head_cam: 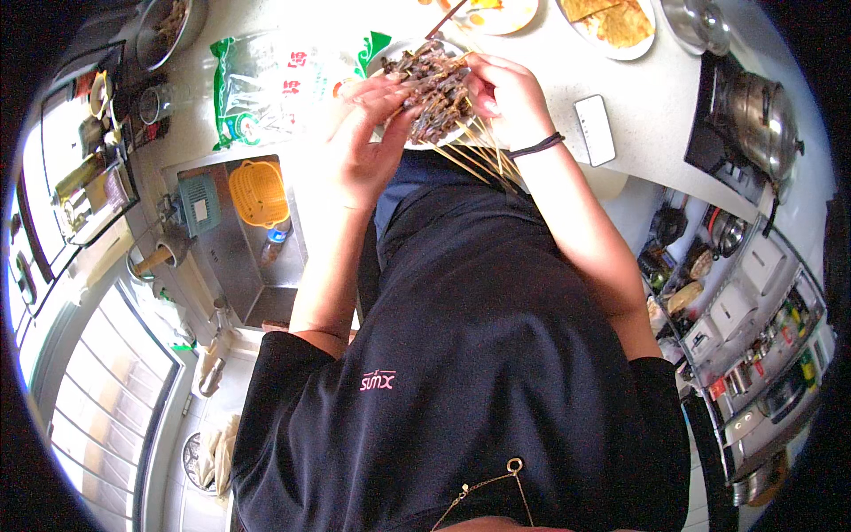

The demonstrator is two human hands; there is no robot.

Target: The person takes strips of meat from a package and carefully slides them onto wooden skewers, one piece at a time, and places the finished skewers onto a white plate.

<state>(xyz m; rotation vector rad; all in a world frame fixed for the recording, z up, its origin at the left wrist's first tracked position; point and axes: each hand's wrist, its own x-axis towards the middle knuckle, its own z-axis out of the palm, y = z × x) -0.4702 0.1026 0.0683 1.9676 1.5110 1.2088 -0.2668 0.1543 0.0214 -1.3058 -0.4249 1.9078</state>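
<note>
A white plate [393,53] heaped with dark meat skewers [435,90] stands at the counter's near edge. Bare ends of thin wooden skewers [482,156] stick out over that edge, towards my body. My left hand [372,123] lies against the left side of the meat, its fingers spread over it. On the right side, my right hand [498,93] has thumb and fingers bent together at the meat; whether a skewer is pinched between them is hidden. A dark stick [447,18] slants up behind the heap.
A clear and green plastic bag [256,93] lies left of the plate. Further right are a phone [595,130], a plate of flat golden food [618,30] and a steel pot [764,126] on the stove. The sink [272,302] at left has a yellow basket [258,193].
</note>
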